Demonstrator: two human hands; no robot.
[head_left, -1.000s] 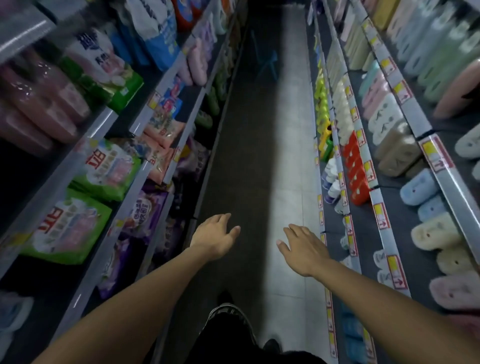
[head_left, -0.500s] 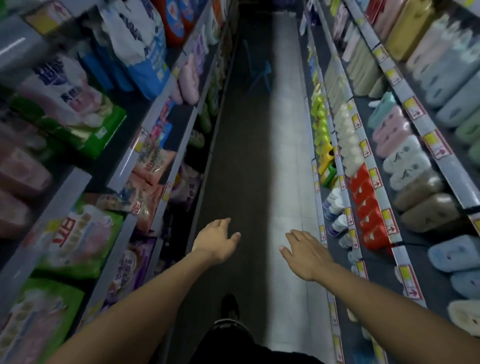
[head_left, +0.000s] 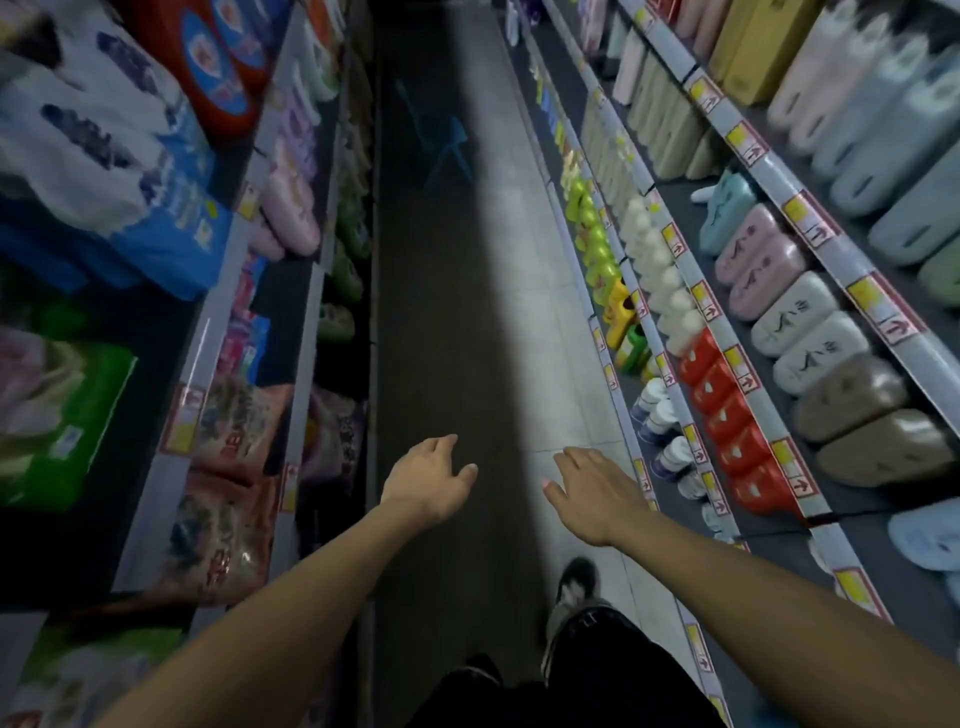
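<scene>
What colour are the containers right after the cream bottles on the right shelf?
The containers are red; head view.

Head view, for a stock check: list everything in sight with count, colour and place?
slippers: many, pink, white, brown, pale blue; right shelves
red containers: one row, red; right, below slippers
cream bottles: one row, cream; right, beyond red containers
green bottles: several, yellow-green; right lower shelf
bags: several, green, blue-white, orange-pink; left shelves
chair: one, blue; far down the aisle floor
price tags: many, yellow and red; shelf edges
shoe: one, dark and white; floor
hands: two, bare; left hand and right hand open, empty, over the aisle floor
</scene>
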